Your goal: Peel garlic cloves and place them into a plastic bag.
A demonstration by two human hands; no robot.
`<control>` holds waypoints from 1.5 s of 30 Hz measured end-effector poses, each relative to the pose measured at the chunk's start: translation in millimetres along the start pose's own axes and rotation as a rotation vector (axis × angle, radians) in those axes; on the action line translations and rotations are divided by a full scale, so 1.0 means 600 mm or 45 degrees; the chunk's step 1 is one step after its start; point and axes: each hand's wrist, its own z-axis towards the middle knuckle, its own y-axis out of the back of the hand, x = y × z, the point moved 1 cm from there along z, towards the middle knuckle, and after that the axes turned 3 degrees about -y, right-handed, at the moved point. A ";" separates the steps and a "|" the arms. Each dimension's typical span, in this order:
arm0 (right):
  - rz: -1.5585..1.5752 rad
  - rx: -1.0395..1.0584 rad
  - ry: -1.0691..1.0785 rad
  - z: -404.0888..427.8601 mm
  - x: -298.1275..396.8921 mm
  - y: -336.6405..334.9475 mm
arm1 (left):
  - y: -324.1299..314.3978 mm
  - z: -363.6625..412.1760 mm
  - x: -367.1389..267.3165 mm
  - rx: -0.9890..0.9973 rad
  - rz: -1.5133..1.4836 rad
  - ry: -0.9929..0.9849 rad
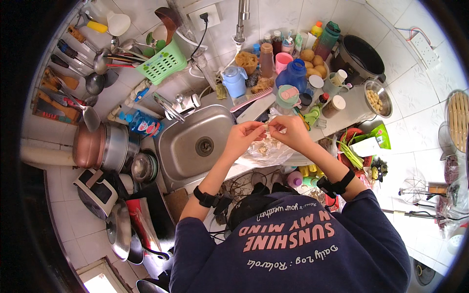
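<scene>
My left hand [246,137] and my right hand [290,131] meet above the counter, to the right of the sink. Their fingertips pinch a small pale piece [266,127], likely a garlic clove, mostly hidden by the fingers. Just below them a clear plastic bag [253,156] lies spread at the counter's front edge. Pale papery scraps [264,148], like garlic skins, lie on it. Farther right, a steel bowl [385,108] holds several pale pieces that look like peeled garlic cloves [374,100].
The steel sink [176,157] lies to the left, with a faucet [183,104] behind. A pink comb [253,99], lidded cup [287,97], blue jug [293,75], spice jar [332,107] and black pot [359,60] crowd the counter. A red basket [342,161] with green stalks stands right, below counter level.
</scene>
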 end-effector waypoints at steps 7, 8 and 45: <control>0.142 -0.052 -0.185 -0.005 0.007 0.007 | -0.009 -0.008 -0.019 0.069 -0.053 0.033; 0.156 -0.049 -0.195 -0.004 0.009 0.008 | -0.011 -0.009 -0.023 0.087 -0.074 0.040; 0.697 -0.208 -0.372 0.014 0.032 -0.023 | -0.058 -0.015 -0.083 -0.138 0.467 -0.534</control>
